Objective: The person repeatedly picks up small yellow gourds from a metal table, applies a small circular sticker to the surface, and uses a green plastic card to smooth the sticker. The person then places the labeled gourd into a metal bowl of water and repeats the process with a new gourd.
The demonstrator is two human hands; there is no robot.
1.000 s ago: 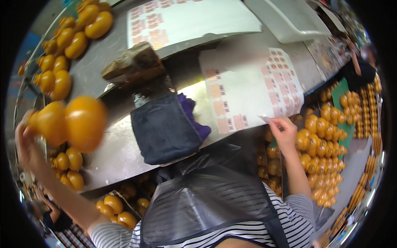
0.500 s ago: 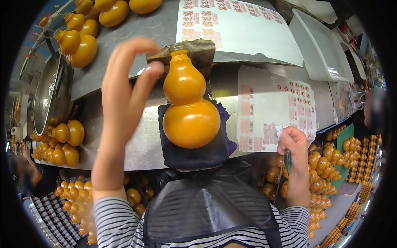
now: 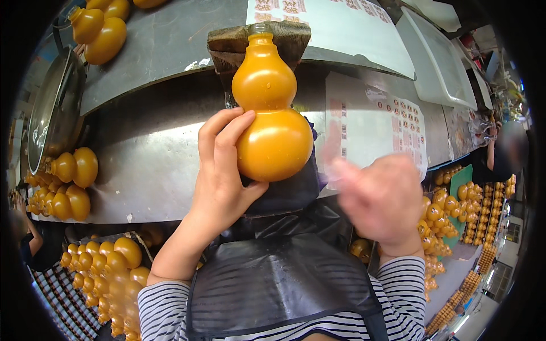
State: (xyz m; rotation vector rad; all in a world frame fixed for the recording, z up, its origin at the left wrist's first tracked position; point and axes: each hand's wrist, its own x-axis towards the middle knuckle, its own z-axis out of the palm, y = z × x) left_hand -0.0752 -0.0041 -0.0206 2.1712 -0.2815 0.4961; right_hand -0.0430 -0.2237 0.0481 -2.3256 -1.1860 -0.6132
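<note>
A gourd-shaped amber bottle [image 3: 274, 145] lies with its threaded neck in a notched wooden block [image 3: 224, 48] and its wide end on a dark cloth pad [image 3: 296, 196]. My left hand [image 3: 222, 153] holds it from the left, fingertips at the waist and thumb under the wide end. Right of the bottle is my right hand [image 3: 381, 199], smeared by motion, fingers pinched together. A pale smear at its fingertips appears to be a small label. Behind it lies a sheet of printed labels [image 3: 364, 131], partly peeled.
Another label sheet [image 3: 335, 40] lies on the raised shelf, beside a translucent plastic bin [image 3: 435, 62]. A metal pan [image 3: 51, 108] stands at left, near more amber bottles [image 3: 79, 170]. Many bottles [image 3: 114, 261] stand below the bench on both sides. Other people work at the far edges.
My left hand has come down from beside the block onto the bottle. My right hand has moved left from the label sheet, where it pinched a small white label and held a thin tool.
</note>
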